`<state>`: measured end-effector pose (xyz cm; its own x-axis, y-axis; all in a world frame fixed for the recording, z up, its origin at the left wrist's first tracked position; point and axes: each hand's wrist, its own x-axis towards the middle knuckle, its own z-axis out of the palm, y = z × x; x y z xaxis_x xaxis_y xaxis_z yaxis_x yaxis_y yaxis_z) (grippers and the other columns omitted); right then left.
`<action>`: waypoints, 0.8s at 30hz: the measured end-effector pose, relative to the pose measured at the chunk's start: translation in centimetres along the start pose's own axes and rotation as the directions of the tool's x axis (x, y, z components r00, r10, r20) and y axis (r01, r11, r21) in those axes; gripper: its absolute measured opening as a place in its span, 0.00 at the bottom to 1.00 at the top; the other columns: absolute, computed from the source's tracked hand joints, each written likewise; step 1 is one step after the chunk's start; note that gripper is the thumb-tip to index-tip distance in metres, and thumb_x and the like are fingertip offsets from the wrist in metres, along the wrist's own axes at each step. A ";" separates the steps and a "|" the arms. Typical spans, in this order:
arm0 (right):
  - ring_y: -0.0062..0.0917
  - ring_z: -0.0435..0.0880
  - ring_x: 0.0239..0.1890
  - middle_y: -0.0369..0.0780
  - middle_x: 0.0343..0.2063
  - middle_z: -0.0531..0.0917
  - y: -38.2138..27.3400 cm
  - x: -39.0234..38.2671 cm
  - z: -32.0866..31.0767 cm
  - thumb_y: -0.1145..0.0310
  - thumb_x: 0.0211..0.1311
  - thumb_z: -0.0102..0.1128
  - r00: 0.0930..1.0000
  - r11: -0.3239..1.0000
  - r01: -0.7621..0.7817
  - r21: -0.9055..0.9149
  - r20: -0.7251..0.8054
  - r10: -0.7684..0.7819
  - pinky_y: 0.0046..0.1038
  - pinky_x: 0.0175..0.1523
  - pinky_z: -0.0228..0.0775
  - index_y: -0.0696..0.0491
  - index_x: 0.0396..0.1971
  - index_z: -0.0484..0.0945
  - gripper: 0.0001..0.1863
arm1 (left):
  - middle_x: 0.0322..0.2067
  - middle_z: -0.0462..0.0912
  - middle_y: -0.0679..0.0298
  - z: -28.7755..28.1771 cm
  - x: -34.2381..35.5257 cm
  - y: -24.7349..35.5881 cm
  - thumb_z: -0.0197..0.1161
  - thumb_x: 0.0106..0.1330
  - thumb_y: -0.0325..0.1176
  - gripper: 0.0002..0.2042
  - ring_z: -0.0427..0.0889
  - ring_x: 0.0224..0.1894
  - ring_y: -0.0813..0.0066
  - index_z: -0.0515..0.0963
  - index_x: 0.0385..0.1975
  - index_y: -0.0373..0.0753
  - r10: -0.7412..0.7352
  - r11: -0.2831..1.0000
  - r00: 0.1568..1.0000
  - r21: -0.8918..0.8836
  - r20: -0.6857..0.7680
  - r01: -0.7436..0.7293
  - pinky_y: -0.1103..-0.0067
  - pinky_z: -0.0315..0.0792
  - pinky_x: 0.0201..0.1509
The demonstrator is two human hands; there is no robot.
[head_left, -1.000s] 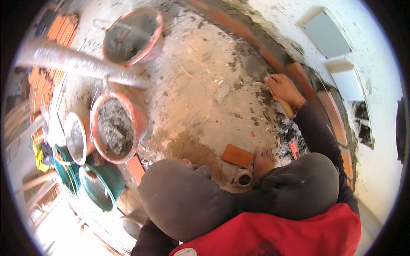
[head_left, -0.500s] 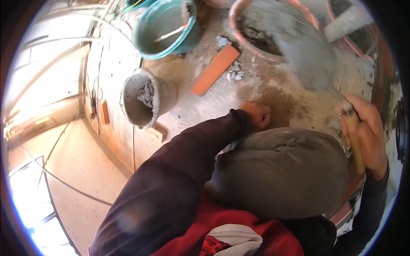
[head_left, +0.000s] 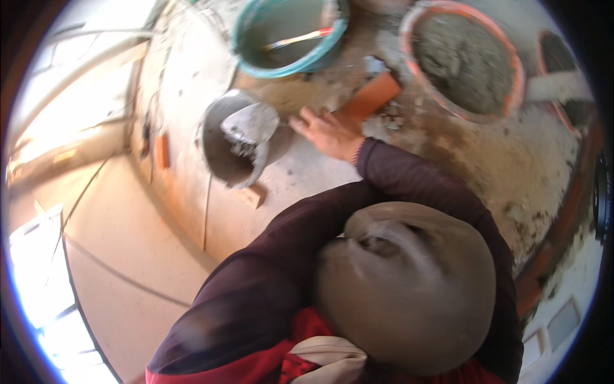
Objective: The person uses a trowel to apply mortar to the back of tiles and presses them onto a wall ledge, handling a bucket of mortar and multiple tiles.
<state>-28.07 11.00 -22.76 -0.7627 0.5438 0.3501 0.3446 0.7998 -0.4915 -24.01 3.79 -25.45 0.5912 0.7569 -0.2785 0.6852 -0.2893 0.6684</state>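
Observation:
My right hand [head_left: 327, 133] reaches across my body to the left, its fingers curled and facing the grey bucket [head_left: 206, 148]. A trowel blade [head_left: 252, 121], pale and pointed, lies over the bucket's opening in line with that hand. The hand appears closed on the trowel, whose handle it hides. Lumps of grey mortar [head_left: 243, 148] cling inside the bucket below the blade. My left sleeve [head_left: 288, 221] runs up from the lower left, and its end passes behind my right forearm [head_left: 422, 166], hiding the left hand. An orange tile strip [head_left: 372, 96] lies just beyond my right hand.
A teal tub [head_left: 240, 48] with a brush [head_left: 297, 40] stands at the far side. An orange-rimmed tub [head_left: 519, 83] of wet mortar [head_left: 464, 61] is at far right, beside a pale cylinder [head_left: 556, 88]. A small wood block [head_left: 257, 195] sits by the bucket.
My right hand has swung from the far right to the left, bringing the trowel from near the mortar tub to the grey bucket. The left hand has become hidden. The view has shifted.

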 end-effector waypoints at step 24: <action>0.45 0.82 0.37 0.56 0.35 0.81 -8.8 -47.2 -22.5 0.63 0.67 0.52 -0.471 -0.367 -0.877 0.311 -0.401 0.786 0.40 0.44 0.73 0.64 0.54 0.69 0.22 | 0.24 0.80 0.59 2.9 2.5 -1.6 0.59 0.64 0.34 0.07 0.76 0.19 0.69 0.75 0.29 0.38 0.164 0.986 0.944 -0.080 0.286 -0.147 0.75 0.73 0.26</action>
<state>17.15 -16.01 -17.01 0.8493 0.4743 -0.2317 0.3722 -0.8493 -0.3744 -22.40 4.41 -29.23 0.7921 0.4994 -0.3509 0.5548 -0.3495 0.7550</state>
